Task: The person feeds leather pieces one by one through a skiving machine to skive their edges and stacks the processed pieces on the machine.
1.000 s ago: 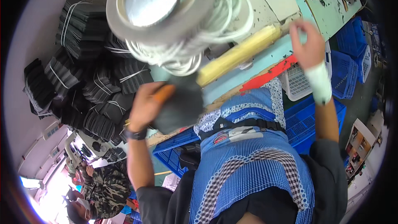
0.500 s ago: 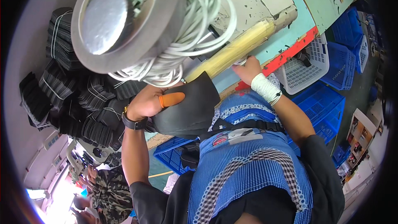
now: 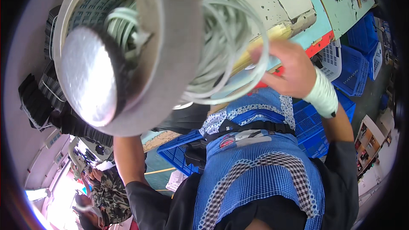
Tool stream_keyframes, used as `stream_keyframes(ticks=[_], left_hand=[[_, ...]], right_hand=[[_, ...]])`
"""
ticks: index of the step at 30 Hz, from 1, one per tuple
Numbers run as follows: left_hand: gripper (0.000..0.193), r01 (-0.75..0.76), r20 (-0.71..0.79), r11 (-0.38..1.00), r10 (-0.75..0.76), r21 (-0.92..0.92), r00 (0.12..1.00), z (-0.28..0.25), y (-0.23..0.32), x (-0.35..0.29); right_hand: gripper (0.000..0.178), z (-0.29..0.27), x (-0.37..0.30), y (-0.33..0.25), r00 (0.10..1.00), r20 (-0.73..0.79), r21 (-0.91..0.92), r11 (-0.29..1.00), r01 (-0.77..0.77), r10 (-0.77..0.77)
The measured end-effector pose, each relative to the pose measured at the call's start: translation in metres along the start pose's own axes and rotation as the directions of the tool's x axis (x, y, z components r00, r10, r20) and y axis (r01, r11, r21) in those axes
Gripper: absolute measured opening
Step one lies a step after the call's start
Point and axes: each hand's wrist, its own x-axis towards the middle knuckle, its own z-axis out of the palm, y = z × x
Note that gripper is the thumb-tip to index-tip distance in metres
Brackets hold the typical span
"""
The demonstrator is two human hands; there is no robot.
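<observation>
The bench [image 3: 277, 4] ends in a red-striped edge [image 3: 321, 44]; over it looms a reel [image 3: 177, 55], its white cord [image 3: 221, 38] crowding the room rightward. Below the rim shows black sheeting [image 3: 185, 119]. The right hand [image 3: 294, 69], blurred, parts thumb and forefinger; the left hand is hidden, its fingers I can't tell.
</observation>
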Motion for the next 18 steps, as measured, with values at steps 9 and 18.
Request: stream_keyframes(ticks=[9, 18], left_hand=[[0.047, -0.273, 0.369, 0.93, 0.171, 0.247, 0.914, -0.006, 0.018, -0.006], [0.043, -0.288, 0.237, 0.921, 0.228, 0.262, 0.944, 0.008, 0.013, -0.021]], right_hand=[[0.015, -0.068, 0.036, -0.007, 0.936, -0.208, -0.582, 0.805, 0.115, -0.284], [0.02, -0.006, 0.045, 0.0, 0.932, 0.358, -0.287, 0.944, 0.164, -0.053]])
